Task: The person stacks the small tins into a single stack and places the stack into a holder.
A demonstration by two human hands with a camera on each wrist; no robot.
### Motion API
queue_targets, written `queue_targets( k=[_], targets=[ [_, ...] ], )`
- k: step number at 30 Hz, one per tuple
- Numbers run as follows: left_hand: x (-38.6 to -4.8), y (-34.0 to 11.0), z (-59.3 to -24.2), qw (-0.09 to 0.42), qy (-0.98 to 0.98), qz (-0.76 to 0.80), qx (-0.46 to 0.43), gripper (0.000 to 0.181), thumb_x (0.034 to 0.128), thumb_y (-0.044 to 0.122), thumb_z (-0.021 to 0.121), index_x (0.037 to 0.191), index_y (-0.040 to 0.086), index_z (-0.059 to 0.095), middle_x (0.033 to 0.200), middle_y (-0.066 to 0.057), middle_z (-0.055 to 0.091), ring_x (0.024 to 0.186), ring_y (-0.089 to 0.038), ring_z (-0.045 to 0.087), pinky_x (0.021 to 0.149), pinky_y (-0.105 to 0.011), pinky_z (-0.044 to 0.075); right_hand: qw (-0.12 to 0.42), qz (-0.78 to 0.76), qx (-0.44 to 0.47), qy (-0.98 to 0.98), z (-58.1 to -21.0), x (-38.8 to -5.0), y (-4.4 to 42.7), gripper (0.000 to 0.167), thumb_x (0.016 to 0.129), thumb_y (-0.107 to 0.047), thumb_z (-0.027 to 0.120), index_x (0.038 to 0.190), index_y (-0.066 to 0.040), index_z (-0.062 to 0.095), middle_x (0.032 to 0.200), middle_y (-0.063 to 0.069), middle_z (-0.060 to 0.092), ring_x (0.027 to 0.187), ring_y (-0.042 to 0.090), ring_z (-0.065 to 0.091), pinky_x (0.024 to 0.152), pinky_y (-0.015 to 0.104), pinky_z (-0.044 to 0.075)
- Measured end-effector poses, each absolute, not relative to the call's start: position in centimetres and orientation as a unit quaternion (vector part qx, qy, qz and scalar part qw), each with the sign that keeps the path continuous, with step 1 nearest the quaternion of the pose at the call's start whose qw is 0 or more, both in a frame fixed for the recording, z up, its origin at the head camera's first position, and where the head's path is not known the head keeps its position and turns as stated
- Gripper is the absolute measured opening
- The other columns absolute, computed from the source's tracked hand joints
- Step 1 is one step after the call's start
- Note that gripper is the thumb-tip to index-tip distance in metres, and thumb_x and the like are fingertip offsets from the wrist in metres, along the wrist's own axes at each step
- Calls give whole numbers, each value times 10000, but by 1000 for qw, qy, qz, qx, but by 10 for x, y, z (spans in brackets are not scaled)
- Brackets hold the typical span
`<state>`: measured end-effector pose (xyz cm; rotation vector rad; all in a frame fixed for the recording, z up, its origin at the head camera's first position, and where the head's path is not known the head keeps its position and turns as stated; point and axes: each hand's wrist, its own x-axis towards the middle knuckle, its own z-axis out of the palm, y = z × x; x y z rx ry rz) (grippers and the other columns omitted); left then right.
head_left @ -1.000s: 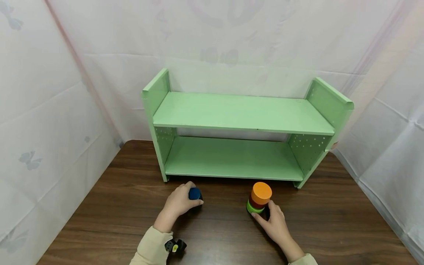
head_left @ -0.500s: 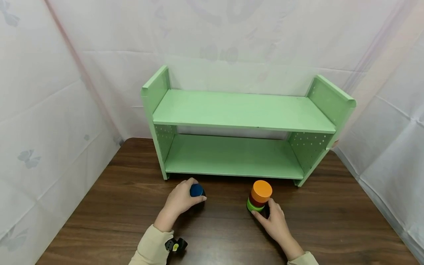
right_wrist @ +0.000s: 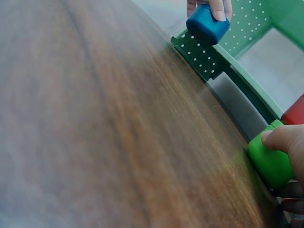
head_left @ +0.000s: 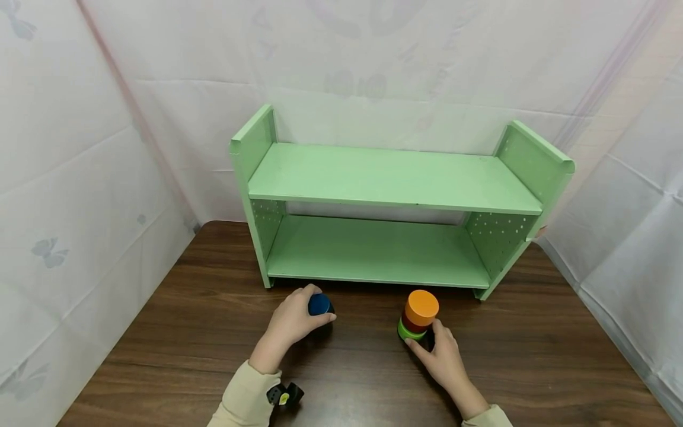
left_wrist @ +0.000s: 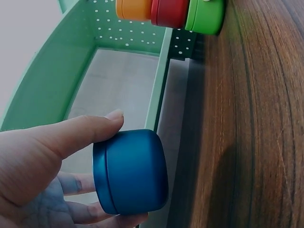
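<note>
My left hand [head_left: 290, 320] grips a round blue container [left_wrist: 133, 173] between thumb and fingers, held a little above the table. My right hand [head_left: 443, 359] has its thumb and fingers round a green container [right_wrist: 271, 159], the lowest of a stack that stands on the table. A red container [left_wrist: 169, 12] sits on the green one, and an orange container [head_left: 422, 307] is on top. The blue container is to the left of the stack, apart from it.
A green two-tier shelf [head_left: 373, 279] stands behind both hands on the dark wooden table [head_left: 176, 332]. White cloth [head_left: 80, 148] hangs behind and at both sides. A small black device [head_left: 285, 395] is by the left wrist.
My left hand has moved slightly to the right with the blue container. The right hand and the stack have hardly moved.
</note>
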<state>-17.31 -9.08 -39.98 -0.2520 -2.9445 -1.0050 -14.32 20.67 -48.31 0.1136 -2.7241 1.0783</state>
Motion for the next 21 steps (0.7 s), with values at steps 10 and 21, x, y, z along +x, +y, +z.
queue_targets(
  k=[10,21],
  targets=[
    [-173,-88,-398,8,-943,-321,-87,553,783,339,775,1209,41,585,1170,-177,612,1019,-338,607,787,-487,526,105,371,40,-922,-484,-145,207,516,814,-243,754,1210,-3,528,1106,145,626,995,309,551,838,526,456],
    [-175,-88,-401,3,-941,-327,-85,549,793,339,767,1220,50,580,1168,-168,611,1012,-327,608,787,-481,528,103,374,41,-921,-484,-145,207,519,817,-249,750,1219,-8,528,1120,142,622,1021,321,543,860,540,436]
  ],
)
